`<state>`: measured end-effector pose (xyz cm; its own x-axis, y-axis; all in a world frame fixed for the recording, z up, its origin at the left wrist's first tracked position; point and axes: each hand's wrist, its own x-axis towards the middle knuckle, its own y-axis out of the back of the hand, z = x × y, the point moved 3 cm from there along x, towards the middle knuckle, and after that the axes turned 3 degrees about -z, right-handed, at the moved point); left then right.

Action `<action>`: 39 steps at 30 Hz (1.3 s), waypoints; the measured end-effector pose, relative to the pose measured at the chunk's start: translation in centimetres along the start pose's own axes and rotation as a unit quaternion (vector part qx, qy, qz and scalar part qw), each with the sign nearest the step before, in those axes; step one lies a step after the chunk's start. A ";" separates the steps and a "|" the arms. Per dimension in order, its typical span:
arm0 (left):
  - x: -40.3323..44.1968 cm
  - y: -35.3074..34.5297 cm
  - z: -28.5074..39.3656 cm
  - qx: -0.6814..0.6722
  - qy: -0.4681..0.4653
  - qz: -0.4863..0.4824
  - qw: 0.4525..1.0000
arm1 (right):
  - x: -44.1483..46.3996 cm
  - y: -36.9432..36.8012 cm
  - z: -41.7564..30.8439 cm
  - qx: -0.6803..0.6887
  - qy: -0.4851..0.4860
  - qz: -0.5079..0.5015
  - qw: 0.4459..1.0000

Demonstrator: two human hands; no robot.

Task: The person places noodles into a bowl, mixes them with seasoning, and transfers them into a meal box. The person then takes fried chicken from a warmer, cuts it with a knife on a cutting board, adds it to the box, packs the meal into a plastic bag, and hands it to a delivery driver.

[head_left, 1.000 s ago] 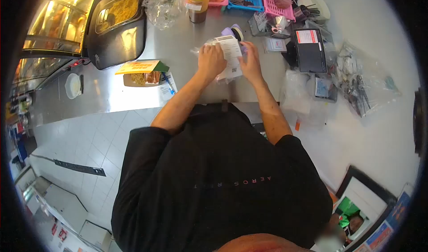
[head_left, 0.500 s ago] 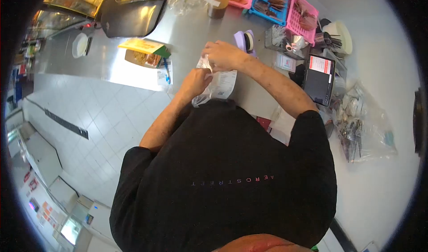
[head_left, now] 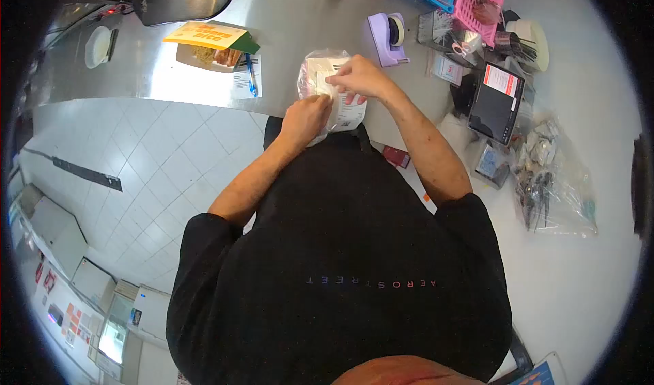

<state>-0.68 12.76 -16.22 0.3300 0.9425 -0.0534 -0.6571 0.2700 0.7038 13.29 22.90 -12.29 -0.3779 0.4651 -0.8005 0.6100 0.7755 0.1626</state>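
A clear plastic bag (head_left: 310,68) with a white receipt (head_left: 349,112) on it lies at the steel counter's front edge, against the black shirt. My left hand (head_left: 308,118) is closed on the bag's near left part, fingertips pinched together. From the right, my right hand (head_left: 357,78) reaches over the top of the receipt, its thumb and fingers closed on the bag close to the left fingertips. What is inside the bag is hard to make out. Beyond the right hand stands a purple tape dispenser (head_left: 383,41).
An open food box (head_left: 208,54) with a yellow and green lid is at the left, a blue pen (head_left: 251,78) on paper beside it. Pink basket (head_left: 477,17), clear holder (head_left: 436,34), black tablet (head_left: 496,109) and plastic bag of items (head_left: 555,187) are at the right.
The view has shifted. The right hand has drawn back from across the bag's top to beside the left hand. Both hands and the bag are nearer the body than one second ago.
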 end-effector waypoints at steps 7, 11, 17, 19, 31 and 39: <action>0.0 0.3 -1.0 0.032 -0.040 -0.033 0.998 | 0.5 -0.9 0.4 0.026 -0.071 -0.076 0.994; 0.2 0.6 -1.6 0.003 -0.036 -0.067 0.997 | -0.3 -2.1 2.7 0.126 -0.052 -0.057 0.989; 0.9 1.4 -1.9 -0.076 -0.006 -0.094 0.993 | -2.4 -5.7 4.8 0.351 -0.044 0.017 0.935; 1.4 1.6 -1.9 -0.113 0.002 -0.156 0.981 | -2.1 -6.6 5.6 0.387 -0.025 0.051 0.920; 3.4 0.8 -4.2 -0.385 0.131 -0.376 0.833 | -2.1 -7.0 6.6 0.295 0.086 0.080 0.948; 3.8 0.3 -5.1 -0.340 0.106 -0.427 0.831 | -2.6 -7.2 6.7 0.291 0.094 0.097 0.947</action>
<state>-3.12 17.44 -19.83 0.7931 0.3444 -0.5023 -0.5001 0.8391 -0.2142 14.58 13.28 -15.29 -0.3031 0.6857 -0.6618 0.9409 0.3255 -0.0937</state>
